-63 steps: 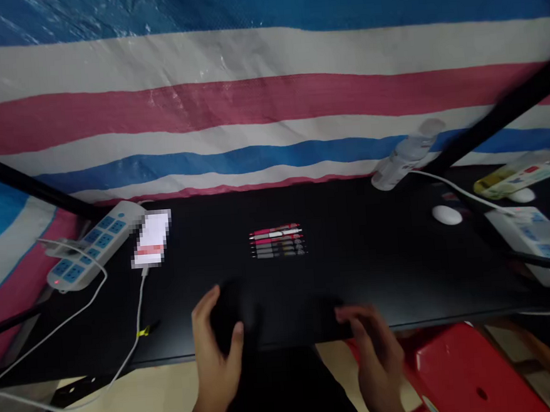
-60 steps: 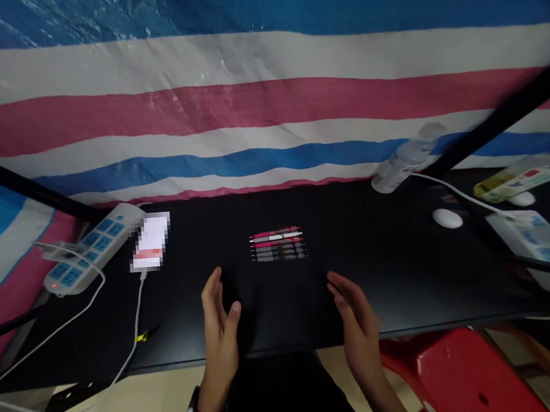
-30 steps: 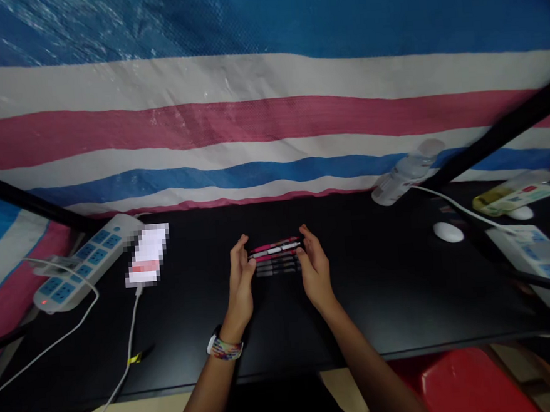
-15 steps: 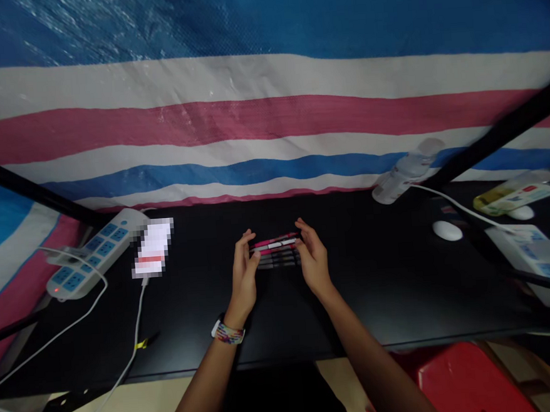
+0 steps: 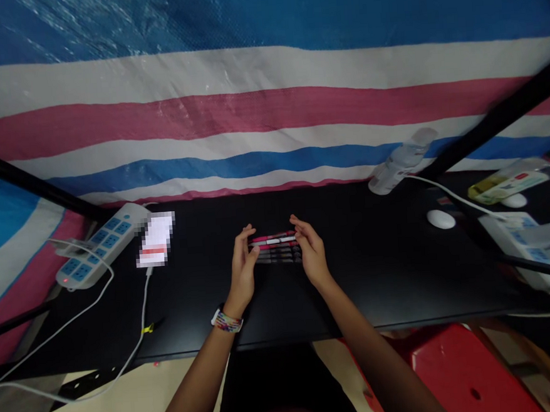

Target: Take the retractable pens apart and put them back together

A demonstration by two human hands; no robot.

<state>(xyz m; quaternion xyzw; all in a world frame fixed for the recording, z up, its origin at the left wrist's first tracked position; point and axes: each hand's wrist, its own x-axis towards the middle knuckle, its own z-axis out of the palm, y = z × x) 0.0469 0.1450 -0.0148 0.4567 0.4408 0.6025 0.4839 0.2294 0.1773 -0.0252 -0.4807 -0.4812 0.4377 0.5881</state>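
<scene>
Row of pens [image 5: 276,246] lies mid-table on the black table [image 5: 378,274], straight ahead of the person, long axes running left-right, stacked front to back as parallel lines: pink and white ones at the far side, darker ones nearer the body. Left hand [image 5: 242,268] brackets the left ends, right hand [image 5: 310,254] brackets the right ends; both sit about equally near, one per end, so neither hand is clearly closer. Fingers of each hand curl inward toward the pen tips, palms facing each other, the gap between the hands just the pens' length. Fingertips appear to pinch the upper pink and white pens at both ends; whether those pens are lifted off the table or only touched cannot be told. Left wrist wears a multicoloured wristband [image 5: 226,321]. Well to the left: a white power strip [image 5: 102,244] with blue sockets and a red light, and just beside it a phone [image 5: 155,239], pixelated, on a white cable [image 5: 137,328]. Far right: a clear bottle [image 5: 397,163] lying tilted, a white mouse [image 5: 440,219], boxes with coloured print too blurred to read. Red stool [image 5: 451,369] under the table edge. Striped tarp [image 5: 249,107] behind. No brand or writing legible anywhere, pens included.
</scene>
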